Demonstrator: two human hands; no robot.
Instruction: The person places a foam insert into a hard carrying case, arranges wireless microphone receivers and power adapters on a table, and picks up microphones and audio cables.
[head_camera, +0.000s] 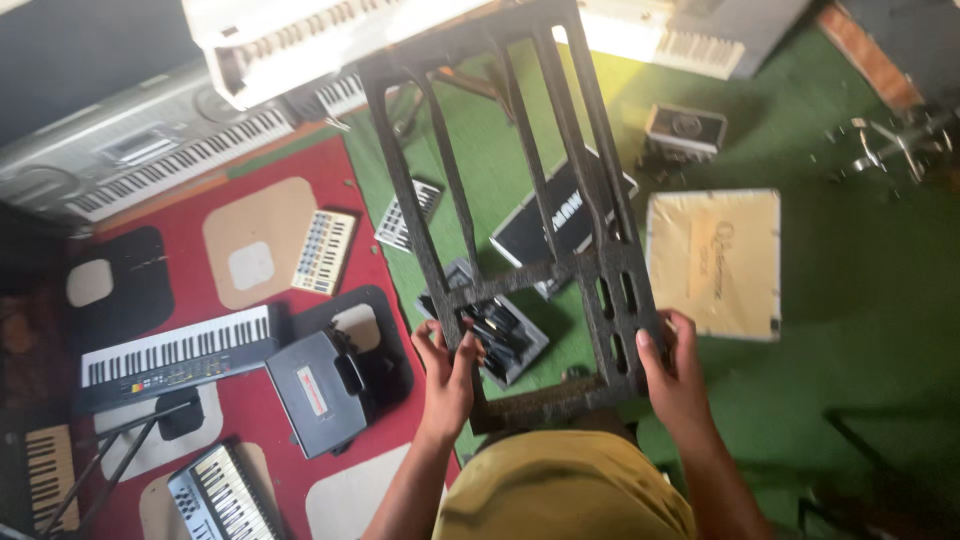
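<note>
- Head view, left to right: black keyboard (175, 355) on the red mat (290, 160), grey case (318, 392) just beside it; both directly below the near-left corner of the lifted frame.
- Left hand (447, 372): raised at chest level, forearm rising from lower left, fingers curled over the near-left upright of the dark metal frame (530, 215), thumb on the near side. Clenched on the frame.
- Dark metal frame: held off the floor, tilted away from the body, far end reaching up beside the white keyboard (300, 35) at top; open case with black cables (497, 338) seen through its bars, on the green floor (860, 290).
- Risk, as a judgement: long frame gripped only at its near end, so likely top-heavy; possible swing of the far end into the white keyboard, or a slip dropping it onto the case below.
- Right hand (675, 375): forearm rising from lower right, fingers wrapped round the slotted near-right upright, thumb along its inner edge. Closed firmly on the frame.
- Tan flat package (713, 262): on the green floor, just right of the frame; within reach of a sideways tip.
</note>
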